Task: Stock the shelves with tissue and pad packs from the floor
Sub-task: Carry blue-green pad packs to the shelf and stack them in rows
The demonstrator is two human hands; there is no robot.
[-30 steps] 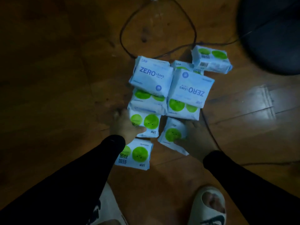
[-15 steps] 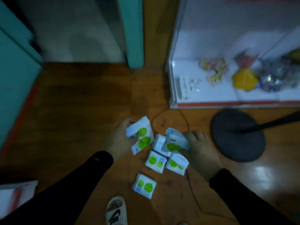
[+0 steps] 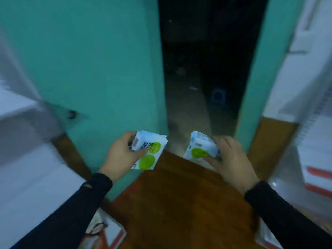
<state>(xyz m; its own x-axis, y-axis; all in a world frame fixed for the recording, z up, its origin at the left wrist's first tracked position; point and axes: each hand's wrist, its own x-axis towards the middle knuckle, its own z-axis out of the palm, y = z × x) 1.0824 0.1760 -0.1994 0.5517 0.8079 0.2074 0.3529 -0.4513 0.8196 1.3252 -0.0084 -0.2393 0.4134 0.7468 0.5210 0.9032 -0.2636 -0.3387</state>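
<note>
At frame bottom, wood floor [image 3: 179,203] meets teal walls [image 3: 98,69] and a dark doorway [image 3: 206,60]. My left hand [image 3: 118,155] grips one pack [image 3: 149,151], right hand [image 3: 231,159] another pack [image 3: 201,148], mid-frame.

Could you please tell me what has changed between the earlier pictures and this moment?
Both hands have come up from the pile on the floor, each carrying a pack: the left hand holds a white pack with green circles, the right hand grips another pack. The view has swung up to a teal wall and dark doorway; the pile is out of sight. Each hand has kept its grip since half a second ago.
</note>
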